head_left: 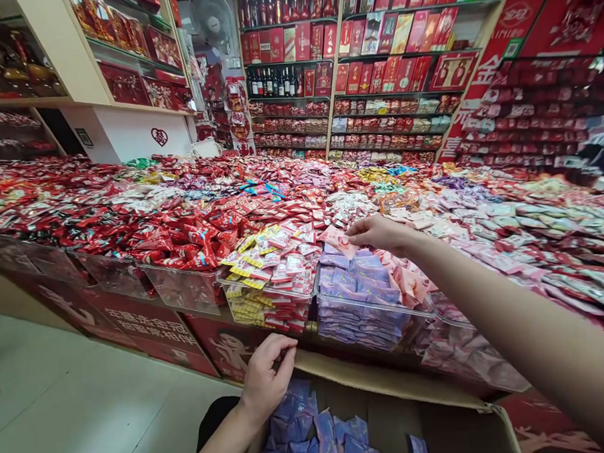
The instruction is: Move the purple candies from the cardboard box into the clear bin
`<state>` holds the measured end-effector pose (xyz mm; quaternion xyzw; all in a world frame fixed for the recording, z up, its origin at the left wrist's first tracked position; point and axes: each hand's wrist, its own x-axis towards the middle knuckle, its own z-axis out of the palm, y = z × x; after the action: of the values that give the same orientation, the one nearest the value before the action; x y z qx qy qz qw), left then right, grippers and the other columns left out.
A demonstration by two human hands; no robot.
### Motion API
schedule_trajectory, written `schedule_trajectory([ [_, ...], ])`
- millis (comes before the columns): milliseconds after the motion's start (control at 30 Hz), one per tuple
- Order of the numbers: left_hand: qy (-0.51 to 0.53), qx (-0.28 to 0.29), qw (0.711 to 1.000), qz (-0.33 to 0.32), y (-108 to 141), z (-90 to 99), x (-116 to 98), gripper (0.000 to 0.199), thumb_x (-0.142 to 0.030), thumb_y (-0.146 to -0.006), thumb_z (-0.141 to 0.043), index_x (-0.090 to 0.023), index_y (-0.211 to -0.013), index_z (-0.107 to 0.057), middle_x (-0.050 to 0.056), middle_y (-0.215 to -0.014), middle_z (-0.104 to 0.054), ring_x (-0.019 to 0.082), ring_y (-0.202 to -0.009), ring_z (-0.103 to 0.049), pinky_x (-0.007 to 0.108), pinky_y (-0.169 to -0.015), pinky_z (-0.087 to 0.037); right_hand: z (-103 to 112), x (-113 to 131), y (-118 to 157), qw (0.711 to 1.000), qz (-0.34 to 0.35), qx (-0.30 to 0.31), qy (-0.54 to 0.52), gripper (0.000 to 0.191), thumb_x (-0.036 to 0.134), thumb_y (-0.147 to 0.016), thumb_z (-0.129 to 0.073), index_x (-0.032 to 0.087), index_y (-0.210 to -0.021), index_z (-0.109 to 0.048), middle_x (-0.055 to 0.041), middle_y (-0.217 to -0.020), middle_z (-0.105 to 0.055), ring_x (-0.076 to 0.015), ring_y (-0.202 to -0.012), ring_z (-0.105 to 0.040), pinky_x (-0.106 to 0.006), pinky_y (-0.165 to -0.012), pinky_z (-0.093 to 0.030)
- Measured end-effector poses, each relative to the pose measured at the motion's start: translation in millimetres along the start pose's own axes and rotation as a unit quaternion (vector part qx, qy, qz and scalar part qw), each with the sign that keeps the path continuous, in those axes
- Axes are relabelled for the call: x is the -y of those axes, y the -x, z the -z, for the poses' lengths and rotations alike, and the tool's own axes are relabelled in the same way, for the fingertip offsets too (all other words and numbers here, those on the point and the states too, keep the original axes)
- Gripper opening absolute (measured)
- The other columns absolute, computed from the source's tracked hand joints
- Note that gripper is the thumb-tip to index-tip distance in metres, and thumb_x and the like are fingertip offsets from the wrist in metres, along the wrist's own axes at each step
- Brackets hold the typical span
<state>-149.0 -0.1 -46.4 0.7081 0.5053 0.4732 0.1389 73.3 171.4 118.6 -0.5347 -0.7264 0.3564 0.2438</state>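
Note:
My right hand (377,234) reaches over the display and pinches a pink candy packet (338,239) between thumb and fingers. Directly below it, a clear bin (370,303) is stacked with purple packets (351,278), with pink packets (408,278) along its right side. My left hand (268,371) hovers over the left edge of an open cardboard box (388,376), its fingers curled in and nothing visible in them. Loose purple packets (326,436) lie inside that box, mostly on its left side.
Left of the purple bin stands a clear bin of yellow, white and red packets (273,261). Red packets (192,241) fill the bins farther left. Shelves with bottles and red boxes (301,43) line the back wall. A fan (211,20) stands at the back.

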Motion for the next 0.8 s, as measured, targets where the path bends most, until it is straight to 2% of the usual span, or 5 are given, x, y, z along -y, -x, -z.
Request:
schedule_trajectory([
  [133,-0.004,0.014,0.993,-0.116,-54.6,12.7,-43.5,0.024,-0.013,-0.078,-0.044,-0.021,-0.096,-0.058,0.006,-0.09,-0.063,0.016,-0.087,-0.056,0.031,-0.081,-0.042,5.5,0.3,7.2,0.999,0.012,-0.038,-0.024,0.012,0.02,-0.067,-0.059,0.012,-0.076,-0.062,0.0014,-0.054,-0.054,-0.0058,-0.046,-0.042,-0.018,-0.043,-0.034],
  [233,-0.09,0.1,0.979,-0.152,-120.1,5.9,-71.5,0.026,-0.013,-0.078,-0.042,-0.02,-0.093,-0.062,0.006,-0.096,-0.063,0.017,-0.092,-0.055,0.031,-0.084,-0.039,9.5,-0.3,13.7,0.996,0.003,-0.063,-0.055,0.016,0.024,-0.068,-0.059,0.012,-0.079,-0.061,0.0012,-0.055,-0.054,-0.0056,-0.046,-0.043,-0.018,-0.043,-0.034],
  [367,-0.214,0.255,0.932,-0.141,-178.7,-22.6,-78.2,0.02,-0.014,-0.071,-0.049,-0.017,-0.077,-0.068,0.006,-0.081,-0.068,0.02,-0.078,-0.059,0.028,-0.072,-0.041,19.8,-8.2,27.2,0.995,-0.007,-0.072,-0.064,0.021,0.027,-0.066,-0.062,0.011,-0.08,-0.06,0.0005,-0.058,-0.054,-0.0059,-0.047,-0.043,-0.018,-0.043,-0.034],
  [533,-0.238,0.311,0.913,-0.114,-188.8,-39.0,-72.5,0.016,-0.011,-0.063,-0.056,-0.018,-0.069,-0.07,0.005,-0.065,-0.068,0.018,-0.062,-0.059,0.023,-0.057,-0.038,33.4,-24.7,43.8,0.997,0.0,-0.075,-0.021,0.02,0.023,-0.066,-0.059,0.011,-0.082,-0.062,0.0,-0.061,-0.054,-0.0054,-0.047,-0.041,-0.018,-0.042,-0.033],
  [800,-0.256,0.359,0.893,-0.084,-205.0,-27.1,-78.1,0.014,-0.017,-0.062,-0.062,-0.018,-0.074,-0.07,0.004,-0.066,-0.068,0.015,-0.055,-0.057,0.021,-0.049,-0.035,21.1,-32.7,42.2,0.999,0.045,-0.026,0.005,0.019,0.023,-0.065,-0.057,0.013,-0.08,-0.062,-0.0013,-0.069,-0.06,-0.0078,-0.057,-0.048,-0.02,-0.051,-0.037],
])
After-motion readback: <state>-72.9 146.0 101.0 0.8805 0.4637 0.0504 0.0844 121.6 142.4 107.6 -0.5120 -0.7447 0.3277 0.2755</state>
